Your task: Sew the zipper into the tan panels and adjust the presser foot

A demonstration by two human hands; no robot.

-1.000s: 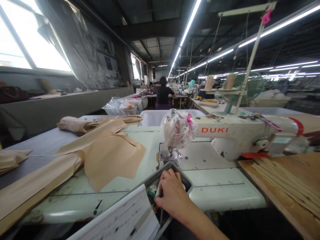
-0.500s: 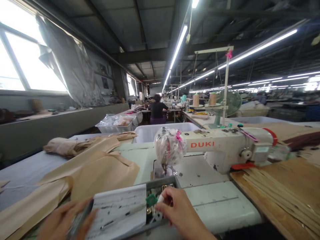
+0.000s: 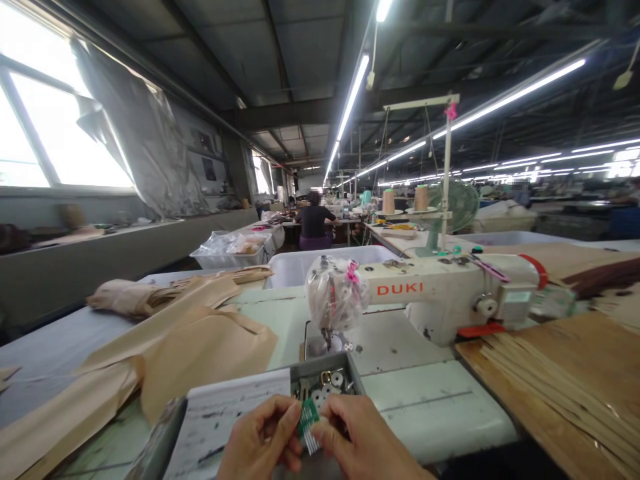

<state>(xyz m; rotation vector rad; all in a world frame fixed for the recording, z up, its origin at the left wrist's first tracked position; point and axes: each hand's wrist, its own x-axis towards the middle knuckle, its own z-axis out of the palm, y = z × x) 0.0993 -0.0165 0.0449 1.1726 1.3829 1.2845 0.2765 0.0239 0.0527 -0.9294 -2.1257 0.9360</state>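
Note:
My left hand [image 3: 270,433] and my right hand [image 3: 357,433] meet over a grey tray [image 3: 350,363]. Between their fingertips they pinch a small green packet [image 3: 309,421] with white print and pale stripes at its lower end. Behind the packet, the tray's open part holds several metal bobbins [image 3: 319,397] and a brass-coloured buckle [image 3: 326,378]. A white sheet with dark marks [image 3: 235,407] covers the tray's left part. Just beyond stands a sewing machine [image 3: 400,288], its head [image 3: 333,293] wrapped in clear plastic. Its needle area is above the far edge of the tray.
Tan fabric pieces [image 3: 200,353] lie left of the machine. On the right, a brown board [image 3: 560,387] carries long tan strips [image 3: 540,380]. A white bin [image 3: 330,259] stands behind the machine, and a person [image 3: 314,223] sits farther back. A thread stand [image 3: 445,173] rises behind the machine.
My left hand has moved right from the tray's left edge to the green packet, beside my right hand. The packet has come lower and closer, and the bobbins show more fully.

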